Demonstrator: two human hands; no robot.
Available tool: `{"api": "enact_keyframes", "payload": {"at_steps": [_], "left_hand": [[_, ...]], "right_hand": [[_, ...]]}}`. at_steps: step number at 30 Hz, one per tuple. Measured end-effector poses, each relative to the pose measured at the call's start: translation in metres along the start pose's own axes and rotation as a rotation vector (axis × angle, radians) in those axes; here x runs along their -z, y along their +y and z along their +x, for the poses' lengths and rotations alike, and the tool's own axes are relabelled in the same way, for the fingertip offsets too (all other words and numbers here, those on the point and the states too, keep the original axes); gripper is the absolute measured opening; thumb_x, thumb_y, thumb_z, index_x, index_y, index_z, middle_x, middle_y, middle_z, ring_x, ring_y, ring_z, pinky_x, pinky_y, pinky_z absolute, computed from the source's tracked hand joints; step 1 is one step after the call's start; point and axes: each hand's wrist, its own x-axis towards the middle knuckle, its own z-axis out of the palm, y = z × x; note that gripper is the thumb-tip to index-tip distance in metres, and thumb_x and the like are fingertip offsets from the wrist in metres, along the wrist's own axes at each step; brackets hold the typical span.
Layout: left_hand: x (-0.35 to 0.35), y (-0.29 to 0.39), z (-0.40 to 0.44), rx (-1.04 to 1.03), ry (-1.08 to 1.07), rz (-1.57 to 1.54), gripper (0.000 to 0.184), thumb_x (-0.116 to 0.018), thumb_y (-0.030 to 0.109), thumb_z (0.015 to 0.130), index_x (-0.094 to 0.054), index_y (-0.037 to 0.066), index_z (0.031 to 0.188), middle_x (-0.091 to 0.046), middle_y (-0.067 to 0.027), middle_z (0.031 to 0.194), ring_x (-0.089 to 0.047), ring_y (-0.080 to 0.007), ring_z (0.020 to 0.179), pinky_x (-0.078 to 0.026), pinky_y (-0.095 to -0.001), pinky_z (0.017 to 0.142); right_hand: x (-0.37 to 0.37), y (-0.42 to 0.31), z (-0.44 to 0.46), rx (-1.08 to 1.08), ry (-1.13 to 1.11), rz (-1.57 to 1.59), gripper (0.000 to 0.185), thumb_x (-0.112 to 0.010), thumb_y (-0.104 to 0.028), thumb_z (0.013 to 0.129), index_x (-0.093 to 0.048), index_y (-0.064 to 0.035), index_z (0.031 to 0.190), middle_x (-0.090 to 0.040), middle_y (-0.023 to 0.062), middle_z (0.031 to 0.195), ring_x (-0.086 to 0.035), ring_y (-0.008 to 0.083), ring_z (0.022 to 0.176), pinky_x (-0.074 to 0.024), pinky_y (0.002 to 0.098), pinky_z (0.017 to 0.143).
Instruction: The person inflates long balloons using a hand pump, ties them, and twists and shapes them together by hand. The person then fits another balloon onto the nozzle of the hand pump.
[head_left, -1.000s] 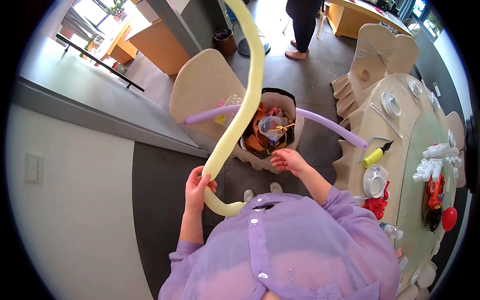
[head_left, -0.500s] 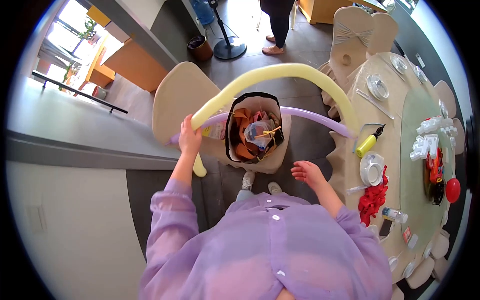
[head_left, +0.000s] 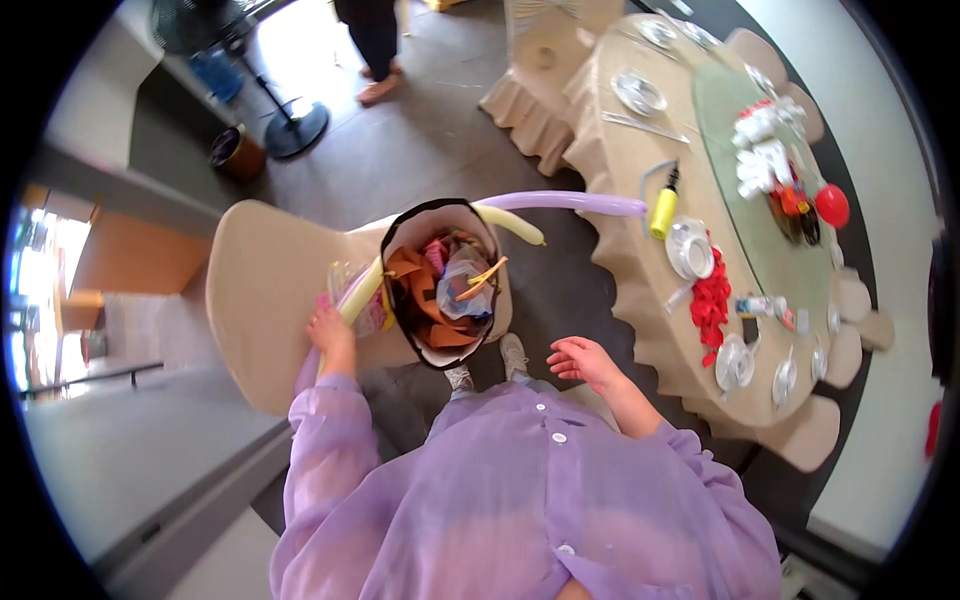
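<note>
My left hand (head_left: 330,330) is at the left end of a long pale yellow balloon (head_left: 361,291), its fingers round it, over the covered chair (head_left: 250,290). The yellow balloon runs behind the open bag (head_left: 392,240), and its far tip sticks out to the right. A long purple balloon (head_left: 570,202) passes behind the bag too, its right end near the table edge and its other end below my left hand. Orange, pink and clear plastic items fill the bag. My right hand (head_left: 585,362) hangs right of the bag, fingers apart, holding nothing.
On the right, a round table (head_left: 640,270) bears a yellow-green pump (head_left: 664,205), red balloons (head_left: 711,305), wrapped dishes (head_left: 690,249) and a bottle (head_left: 760,305). A standing fan (head_left: 296,128), a bin (head_left: 238,153) and a person's legs (head_left: 374,50) are beyond the chair.
My left hand has lowered the yellow balloon behind the bag, onto the chair side. My right hand stays free. The view has turned, shifting the table and chair leftward.
</note>
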Motion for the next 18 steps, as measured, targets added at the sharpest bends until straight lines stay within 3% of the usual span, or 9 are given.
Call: {"api": "enact_keyframes", "payload": {"at_steps": [1,3,5,9,12,14,15,17,18], "left_hand": [[0.0,0.002,0.003,-0.012,-0.006,0.028,0.038,-0.048,0.02,0.084,-0.045,0.016,0.121,-0.057,-0.0069,0.105,-0.052,-0.0241,0.102,-0.043,-0.0387,0.077],[-0.025,0.001,0.006,-0.066,0.274,-0.046,0.042,-0.051,0.02,0.081,-0.044,0.016,0.123,-0.059,-0.0084,0.108,-0.055,-0.0241,0.099,-0.043,-0.0397,0.076],[0.002,0.002,0.008,-0.039,-0.122,-0.029,0.048,-0.052,0.022,0.08,-0.04,0.015,0.126,-0.061,-0.0089,0.107,-0.06,-0.0242,0.094,-0.043,-0.041,0.078],[0.035,-0.005,0.006,-0.114,-0.416,-0.108,0.077,-0.07,0.029,0.066,-0.031,0.014,0.131,-0.062,-0.0112,0.105,-0.061,-0.0285,0.095,-0.044,-0.0412,0.081],[0.031,-0.01,0.005,-0.166,-0.459,-0.218,0.081,-0.074,0.023,0.06,-0.034,0.012,0.13,-0.061,-0.0144,0.104,-0.06,-0.029,0.096,-0.046,-0.0404,0.079],[-0.013,-0.027,0.017,-0.308,-0.496,-0.737,0.069,-0.07,0.012,0.064,-0.04,0.008,0.126,-0.06,-0.0158,0.104,-0.059,-0.0284,0.097,-0.047,-0.0393,0.078],[-0.032,-0.03,0.026,-0.331,-0.493,-0.733,0.069,-0.07,0.012,0.064,-0.04,0.008,0.126,-0.06,-0.0158,0.104,-0.059,-0.0284,0.097,-0.047,-0.0393,0.078],[-0.059,-0.031,0.044,-0.144,-0.513,-1.046,0.064,-0.069,0.009,0.062,-0.044,0.002,0.12,-0.059,-0.018,0.101,-0.058,-0.0275,0.097,-0.046,-0.0354,0.079],[-0.052,-0.03,0.044,-0.16,-0.511,-1.043,0.064,-0.069,0.009,0.062,-0.044,0.002,0.12,-0.059,-0.018,0.101,-0.058,-0.0275,0.097,-0.046,-0.0354,0.079]], "right_hand": [[0.0,0.002,-0.003,-0.008,0.014,0.001,0.024,-0.05,-0.025,0.089,-0.055,-0.0057,0.102,-0.063,0.0075,0.089,-0.061,0.0148,0.076,-0.0498,0.0272,0.067],[0.0,0.006,-0.009,-0.011,0.087,0.058,0.024,-0.05,-0.025,0.089,-0.055,-0.0057,0.103,-0.062,0.007,0.088,-0.06,0.0137,0.075,-0.0494,0.0264,0.067],[0.002,0.011,-0.013,-0.011,0.107,0.071,0.024,-0.05,-0.025,0.089,-0.055,-0.0055,0.103,-0.062,0.0068,0.087,-0.06,0.0133,0.074,-0.0492,0.0264,0.066],[0.004,0.023,-0.016,0.01,0.167,0.139,0.024,-0.051,-0.025,0.088,-0.055,-0.006,0.101,-0.061,0.0052,0.085,-0.059,0.0112,0.071,-0.0475,0.0244,0.062],[0.004,0.027,-0.008,0.017,0.181,0.157,0.024,-0.052,-0.024,0.087,-0.055,-0.005,0.101,-0.061,0.006,0.084,-0.058,0.0119,0.067,-0.0468,0.024,0.057],[0.003,0.027,-0.001,0.024,0.174,0.131,0.022,-0.052,-0.023,0.086,-0.055,-0.0048,0.099,-0.062,0.0071,0.082,-0.058,0.0132,0.064,-0.0464,0.0245,0.053],[0.004,0.026,0.001,0.033,0.189,0.146,0.022,-0.052,-0.023,0.086,-0.055,-0.0048,0.099,-0.062,0.0071,0.082,-0.058,0.0132,0.064,-0.0464,0.0245,0.053],[0.005,0.023,0.004,0.046,0.147,0.111,0.024,-0.051,-0.025,0.087,-0.056,-0.0057,0.101,-0.062,0.0068,0.085,-0.059,0.013,0.069,-0.0481,0.0246,0.058],[0.006,0.023,0.007,0.057,0.149,0.12,0.023,-0.052,-0.024,0.087,-0.056,-0.006,0.1,-0.062,0.007,0.084,-0.059,0.0131,0.068,-0.0479,0.0247,0.057]]}}
